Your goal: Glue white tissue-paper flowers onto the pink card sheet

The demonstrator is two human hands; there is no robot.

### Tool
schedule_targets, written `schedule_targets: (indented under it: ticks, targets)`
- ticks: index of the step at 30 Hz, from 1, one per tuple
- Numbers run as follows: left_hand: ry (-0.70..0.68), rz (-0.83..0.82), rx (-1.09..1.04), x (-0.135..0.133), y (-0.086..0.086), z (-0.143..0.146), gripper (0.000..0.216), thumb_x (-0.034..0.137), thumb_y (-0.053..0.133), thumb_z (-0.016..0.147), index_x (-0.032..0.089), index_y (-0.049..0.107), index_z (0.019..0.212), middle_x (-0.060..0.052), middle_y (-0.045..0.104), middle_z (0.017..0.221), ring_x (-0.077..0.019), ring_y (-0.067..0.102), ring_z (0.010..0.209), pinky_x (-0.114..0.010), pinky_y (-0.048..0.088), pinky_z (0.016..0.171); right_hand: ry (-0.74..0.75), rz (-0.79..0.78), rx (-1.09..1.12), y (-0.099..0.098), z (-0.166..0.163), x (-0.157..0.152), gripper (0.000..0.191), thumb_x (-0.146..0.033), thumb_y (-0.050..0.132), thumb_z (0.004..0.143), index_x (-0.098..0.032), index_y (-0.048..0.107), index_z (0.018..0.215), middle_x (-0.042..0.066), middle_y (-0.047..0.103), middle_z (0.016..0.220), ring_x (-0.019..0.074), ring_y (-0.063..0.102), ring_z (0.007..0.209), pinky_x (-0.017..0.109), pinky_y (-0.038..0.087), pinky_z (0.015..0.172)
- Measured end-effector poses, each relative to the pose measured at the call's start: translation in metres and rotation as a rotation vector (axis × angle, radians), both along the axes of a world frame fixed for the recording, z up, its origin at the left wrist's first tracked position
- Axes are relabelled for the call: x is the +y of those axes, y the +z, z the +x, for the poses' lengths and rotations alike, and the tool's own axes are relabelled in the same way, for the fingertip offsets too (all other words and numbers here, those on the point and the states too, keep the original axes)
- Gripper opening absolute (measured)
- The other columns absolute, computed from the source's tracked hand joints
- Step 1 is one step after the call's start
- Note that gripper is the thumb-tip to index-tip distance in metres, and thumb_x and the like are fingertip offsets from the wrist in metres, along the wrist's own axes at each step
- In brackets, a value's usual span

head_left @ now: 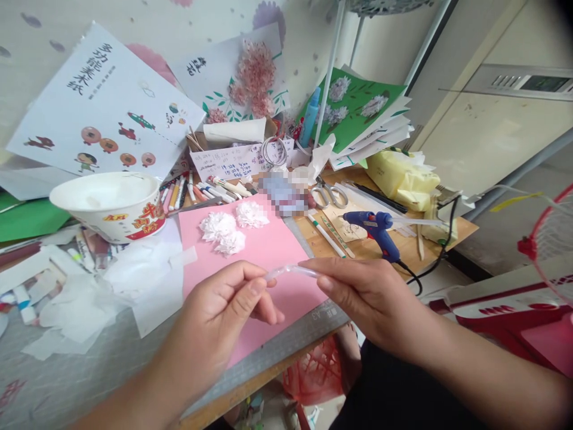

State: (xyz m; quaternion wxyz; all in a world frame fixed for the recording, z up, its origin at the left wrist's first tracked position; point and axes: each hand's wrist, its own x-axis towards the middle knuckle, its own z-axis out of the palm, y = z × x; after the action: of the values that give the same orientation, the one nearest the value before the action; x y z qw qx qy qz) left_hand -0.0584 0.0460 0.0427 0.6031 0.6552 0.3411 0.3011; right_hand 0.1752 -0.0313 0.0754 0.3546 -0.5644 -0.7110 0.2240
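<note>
Between my two hands, over the pink sheet (286,239), a thin translucent glue stick (290,270) is held, bent in a shallow arch. My left hand (233,298) pinches one end between thumb and index finger, its other fingers curled. At the opposite end, the thumb and fingers of my right hand (371,292) press together on it. White crumpled-paper flowers (218,225) sit in a cluster on the far part of the pink sheet. To the right, a blue hot glue gun (373,230) lies on the table, a clear stick at its back.
A white paper bowl (107,206) stands at the left, near loose white tissue paper (80,304). Scissors (329,194), a marker (326,236) and a yellow tissue pack (400,173) lie at the back right. The glue gun's black cord (441,251) hangs over the table's edge.
</note>
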Motion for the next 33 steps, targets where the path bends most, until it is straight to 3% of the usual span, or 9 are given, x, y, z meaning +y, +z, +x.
schedule_targets:
  ticks: [5,11,19,27,33]
  targets:
    - [-0.014,0.137,0.082,0.000,0.006,0.002,0.023,0.038,0.058,0.105,0.025,0.068,0.090,0.005,0.072,0.068,-0.0115,0.069,0.068,-0.020,0.058,0.072,0.045,0.071,-0.128,-0.001,0.002,-0.002,0.030,-0.025,0.054,0.107,-0.017,0.081,0.117,0.007,0.085,0.094,0.0166,0.078,0.076,0.023,0.055,0.067]
    - [-0.027,0.192,0.145,0.000,0.007,0.002,0.021,0.034,0.055,0.104,0.024,0.068,0.091,0.004,0.072,0.067,-0.0134,0.071,0.065,-0.023,0.057,0.067,0.007,0.221,-0.289,-0.002,0.005,-0.005,0.026,-0.018,0.058,0.103,-0.016,0.082,0.095,0.008,0.084,0.089,0.0188,0.078,0.073,0.024,0.051,0.061]
    - [-0.039,0.290,0.221,-0.004,0.009,0.002,0.026,0.037,0.056,0.103,0.026,0.066,0.081,0.005,0.070,0.063,-0.0134,0.069,0.060,-0.022,0.055,0.063,-0.024,0.352,-0.431,-0.006,0.004,-0.005,0.023,-0.016,0.060,0.100,-0.013,0.082,0.098,0.006,0.077,0.074,0.0177,0.070,0.060,0.029,0.044,0.054]
    - [-0.063,0.119,0.190,-0.008,0.013,0.008,0.040,0.045,0.052,0.104,0.026,0.062,0.070,0.005,0.068,0.059,-0.0153,0.070,0.061,-0.025,0.059,0.069,-0.040,0.480,-0.432,-0.007,0.002,-0.003,0.019,-0.008,0.062,0.096,-0.012,0.081,0.093,0.008,0.078,0.081,0.0184,0.070,0.066,0.030,0.051,0.060]
    - [-0.069,-0.011,0.153,-0.008,0.009,0.007,0.043,0.054,0.051,0.105,0.025,0.063,0.076,0.004,0.067,0.056,-0.0160,0.071,0.061,-0.028,0.059,0.076,-0.089,0.558,-0.434,-0.010,0.003,-0.002,0.024,-0.001,0.062,0.092,-0.013,0.081,0.097,0.006,0.077,0.085,0.0169,0.070,0.069,0.028,0.051,0.060]
